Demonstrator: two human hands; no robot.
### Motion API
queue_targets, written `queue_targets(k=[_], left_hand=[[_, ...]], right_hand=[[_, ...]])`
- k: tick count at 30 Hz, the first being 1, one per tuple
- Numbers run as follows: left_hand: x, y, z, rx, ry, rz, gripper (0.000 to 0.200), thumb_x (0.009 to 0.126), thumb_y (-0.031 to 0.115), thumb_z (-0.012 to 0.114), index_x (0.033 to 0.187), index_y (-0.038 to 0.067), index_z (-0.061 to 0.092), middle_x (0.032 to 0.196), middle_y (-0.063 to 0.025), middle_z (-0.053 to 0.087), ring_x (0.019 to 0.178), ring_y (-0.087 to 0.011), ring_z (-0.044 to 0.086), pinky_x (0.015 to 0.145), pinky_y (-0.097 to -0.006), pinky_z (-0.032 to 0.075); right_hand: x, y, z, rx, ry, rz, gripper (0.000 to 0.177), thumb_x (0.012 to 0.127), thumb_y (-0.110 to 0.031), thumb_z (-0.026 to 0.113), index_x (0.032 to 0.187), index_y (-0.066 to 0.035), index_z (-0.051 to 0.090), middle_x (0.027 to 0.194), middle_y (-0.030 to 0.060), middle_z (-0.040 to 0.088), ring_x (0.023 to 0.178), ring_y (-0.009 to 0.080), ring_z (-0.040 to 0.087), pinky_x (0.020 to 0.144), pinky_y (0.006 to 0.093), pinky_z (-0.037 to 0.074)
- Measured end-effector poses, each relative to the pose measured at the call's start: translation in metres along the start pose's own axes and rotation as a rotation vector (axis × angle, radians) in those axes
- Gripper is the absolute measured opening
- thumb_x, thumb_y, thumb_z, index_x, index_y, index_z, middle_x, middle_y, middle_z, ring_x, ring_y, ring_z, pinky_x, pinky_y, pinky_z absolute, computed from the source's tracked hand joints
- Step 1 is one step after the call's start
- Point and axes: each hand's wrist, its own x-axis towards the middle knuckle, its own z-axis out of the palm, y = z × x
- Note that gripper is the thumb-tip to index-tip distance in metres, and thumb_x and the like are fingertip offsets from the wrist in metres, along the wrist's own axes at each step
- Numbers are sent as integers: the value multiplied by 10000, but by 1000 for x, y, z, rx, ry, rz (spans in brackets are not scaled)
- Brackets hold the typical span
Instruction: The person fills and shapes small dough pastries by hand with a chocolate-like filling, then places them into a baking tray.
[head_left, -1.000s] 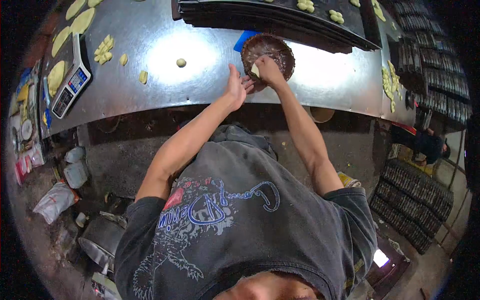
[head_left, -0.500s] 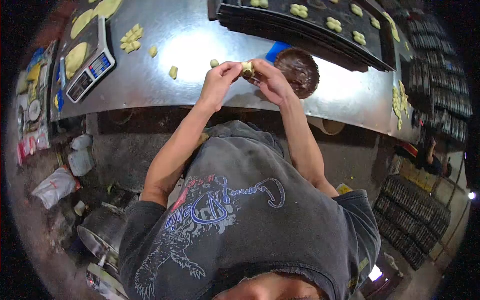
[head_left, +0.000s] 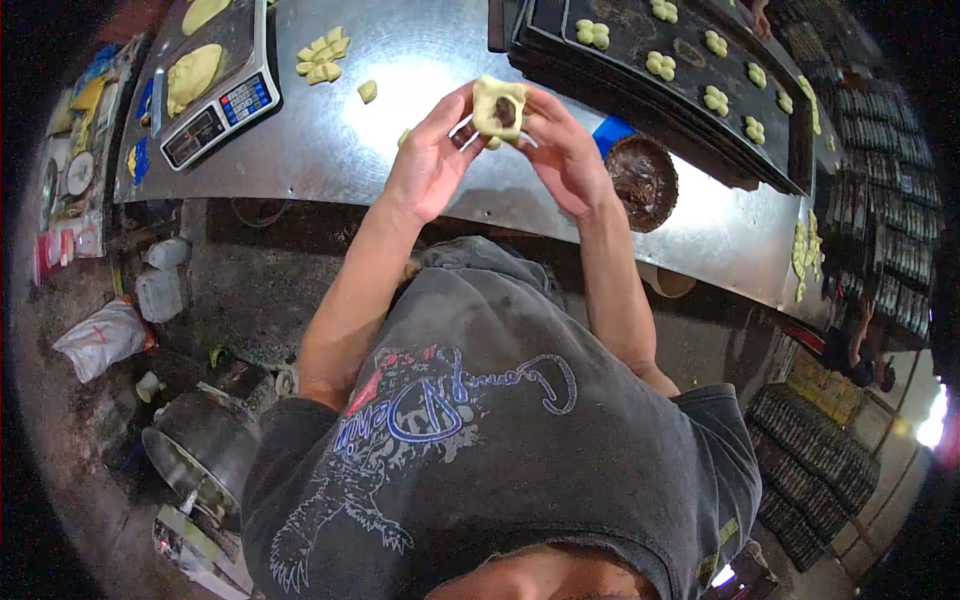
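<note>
Between both hands I hold a pale yellow piece of dough [head_left: 486, 100] up above the table's front part. It is opened out into a squarish cup, with dark brown filling [head_left: 504, 112] inside. The fingers of my left hand [head_left: 428, 155] grip its left side. My right hand [head_left: 567, 150] has hold of the right side. Just right of that hand stands a round bowl of dark brown filling [head_left: 643, 182]. Small dough pieces peek out behind my fingers, mostly covered. Another dough piece [head_left: 367, 92] lies on the table to the left.
A steel table [head_left: 330, 160] spans the front. Dough rests on a digital scale [head_left: 225, 110] at left, near a cluster of cut dough pieces [head_left: 322, 56]. Stacked black trays [head_left: 690, 95] carry four-lobed dough pieces at back right. Dough scraps [head_left: 805, 250] lie at the right edge.
Both hands have lifted the dough higher and nearer the camera, and its filled opening now faces up. The view has shifted, so the table's contents appear farther right.
</note>
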Motion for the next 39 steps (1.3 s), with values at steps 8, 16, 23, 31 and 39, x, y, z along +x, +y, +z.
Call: queue_targets(k=[8,16,23,31,39], left_hand=[[-1,1,23,308,-169,34,459,925,44,680,1369,37,563,1254,-46,631,1033,-115,612,955,-267,494],[3,-18,33,832,-324,280,200,929,160,719,1112,83,738,1062,-15,692,879,-77,580,753,-224,449],[14,-41,43,1131,-153,529,222,935,262,720,975,44,725,1055,-7,644,893,-86,569,742,-237,436],[6,-63,68,712,-141,-120,437,1007,446,571,989,27,693,952,-23,636,829,-82,573,710,-243,466],[-10,-98,79,681,-219,253,311,1033,233,564,1229,18,675,1114,-79,631,1002,-106,580,869,-271,516]], right_hand=[[-16,-8,4,-549,253,-295,281,981,-160,653,1218,-8,661,961,53,694,785,82,639,691,231,514],[-49,-30,-11,-508,238,-177,281,1031,-288,579,1017,-27,681,719,1,593,623,48,525,569,201,444],[-64,-20,-10,-396,269,-397,151,906,-84,740,1026,-8,691,941,2,601,808,71,558,709,216,463],[-89,-50,-18,-950,135,-788,204,819,-56,777,980,-25,654,889,69,596,782,180,598,683,288,495],[-82,-48,-64,-371,127,-229,224,887,-165,775,949,-34,604,921,27,616,832,111,595,725,257,478]])
